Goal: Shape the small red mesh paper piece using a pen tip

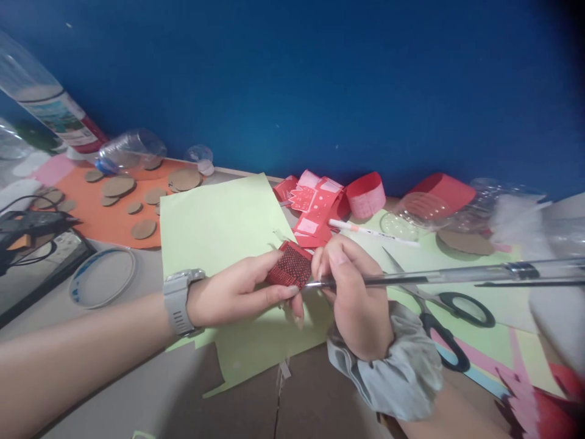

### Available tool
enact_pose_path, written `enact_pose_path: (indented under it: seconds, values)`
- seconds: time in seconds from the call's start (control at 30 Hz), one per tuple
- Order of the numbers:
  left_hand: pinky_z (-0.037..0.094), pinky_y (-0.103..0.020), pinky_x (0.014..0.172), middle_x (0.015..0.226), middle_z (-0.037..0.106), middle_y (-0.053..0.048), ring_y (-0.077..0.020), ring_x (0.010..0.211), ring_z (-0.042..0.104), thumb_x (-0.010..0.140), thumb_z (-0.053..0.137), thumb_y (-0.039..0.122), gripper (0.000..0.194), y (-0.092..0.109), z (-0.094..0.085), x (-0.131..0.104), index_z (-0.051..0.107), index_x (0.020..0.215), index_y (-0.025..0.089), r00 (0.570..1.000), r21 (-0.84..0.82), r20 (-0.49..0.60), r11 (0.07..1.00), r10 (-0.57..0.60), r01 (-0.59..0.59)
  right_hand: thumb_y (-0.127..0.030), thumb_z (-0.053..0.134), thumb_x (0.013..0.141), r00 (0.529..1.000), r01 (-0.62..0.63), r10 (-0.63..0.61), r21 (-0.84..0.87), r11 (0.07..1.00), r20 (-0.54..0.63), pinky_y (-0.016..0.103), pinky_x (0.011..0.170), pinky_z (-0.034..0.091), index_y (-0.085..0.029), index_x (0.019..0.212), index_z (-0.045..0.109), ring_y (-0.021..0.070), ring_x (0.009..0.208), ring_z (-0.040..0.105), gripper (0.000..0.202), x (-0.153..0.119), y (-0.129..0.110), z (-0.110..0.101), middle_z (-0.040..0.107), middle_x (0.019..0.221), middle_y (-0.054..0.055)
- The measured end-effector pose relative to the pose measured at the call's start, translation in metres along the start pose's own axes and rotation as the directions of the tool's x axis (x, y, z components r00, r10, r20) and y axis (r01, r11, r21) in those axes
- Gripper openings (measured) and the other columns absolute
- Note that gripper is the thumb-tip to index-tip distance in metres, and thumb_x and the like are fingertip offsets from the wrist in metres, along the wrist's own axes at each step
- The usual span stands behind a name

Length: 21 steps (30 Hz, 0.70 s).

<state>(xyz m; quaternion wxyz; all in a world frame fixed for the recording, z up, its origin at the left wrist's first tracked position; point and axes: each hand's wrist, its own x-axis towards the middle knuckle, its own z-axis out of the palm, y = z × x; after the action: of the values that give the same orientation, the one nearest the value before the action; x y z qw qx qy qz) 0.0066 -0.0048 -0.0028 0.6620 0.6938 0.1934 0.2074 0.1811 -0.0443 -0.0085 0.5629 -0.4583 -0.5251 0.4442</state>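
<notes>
Gripping a small red piece with a dark dotted pattern (292,263), the left hand (249,283) has its thumb and fingers closed on the piece's left and near edges, over a light green paper sheet (205,225). A gray wristwatch (178,302) is on that wrist. The right hand (359,292) curls tightly around a clear-barreled pen (457,274), which points left with its tip at the near right corner of the piece; whether it touches cannot be told. A gray scrunchie (388,372) circles the right wrist.

Just right of the right hand lie black-handled scissors (428,322), partly beneath the pen. On the far side of the hands are a white marker (375,233), a cut and decorated red paper shape (315,204) and a red and pink paper ring (368,198). To the far left, cardboard discs (119,186) are scattered over an orange sheet (116,227), with a large plastic bottle (64,119) leaning beyond it. A roll of tape (75,292) lies nearer, left of the green sheet.
</notes>
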Motion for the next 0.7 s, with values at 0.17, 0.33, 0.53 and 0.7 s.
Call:
enact_pose_path:
  seconds: [0.17, 0.33, 0.53, 0.7]
  values:
    - [0.054, -0.029, 0.079, 0.089, 0.07, -0.011, -0.017, 0.084, 0.067, 0.099, 0.044, 0.015, 0.008, -0.0006, -0.0002, 0.0, 0.05, 0.105, 0.012, 1.0, 0.003, 0.0, 1.0, 0.008, -0.008, -0.025, 0.042, 0.098, 1.0, 0.005, -0.005, 0.0, 1.0, 0.0, 0.024, 0.046, 0.026, -0.019, 0.064, 0.04, 0.007, 0.048, 0.031, 0.034, 0.0005, 0.0009, 0.0, 0.042, 0.059, -0.004]
    - [0.055, -0.03, 0.078, 0.088, 0.071, -0.012, -0.018, 0.083, 0.068, 0.098, 0.045, 0.012, 0.01, 0.0003, 0.0004, 0.0005, 0.05, 0.107, 0.011, 1.0, 0.001, -0.015, 1.0, 0.002, -0.002, -0.027, 0.042, 0.097, 0.998, -0.044, 0.045, 0.03, 0.999, -0.031, 0.024, 0.044, 0.025, -0.02, 0.064, 0.043, 0.0082, 0.048, 0.033, 0.034, 0.0009, -0.0016, 0.0004, 0.044, 0.059, -0.004]
    - [0.056, -0.035, 0.087, 0.105, 0.071, -0.018, -0.0215, 0.098, 0.069, 0.099, 0.047, 0.015, 0.015, -0.0025, 0.001, -0.0011, 0.051, 0.113, 0.01, 0.999, -0.044, -0.027, 0.999, -0.03, 0.029, -0.032, 0.046, 0.097, 0.988, -0.114, 0.125, 0.118, 0.986, -0.091, 0.025, 0.042, 0.025, -0.021, 0.064, 0.044, 0.0098, 0.047, 0.035, 0.034, 0.0035, -0.0055, 0.0026, 0.048, 0.061, -0.003]
    - [0.054, -0.035, 0.091, 0.109, 0.07, -0.018, -0.0232, 0.105, 0.067, 0.102, 0.044, 0.021, 0.02, -0.0035, 0.0016, -0.0003, 0.055, 0.114, 0.01, 0.999, -0.022, -0.043, 1.0, -0.008, 0.007, -0.036, 0.047, 0.096, 0.986, -0.098, 0.118, 0.166, 0.981, -0.115, 0.027, 0.043, 0.025, -0.022, 0.064, 0.045, 0.0118, 0.048, 0.036, 0.035, 0.003, -0.0026, 0.0014, 0.046, 0.06, -0.002]
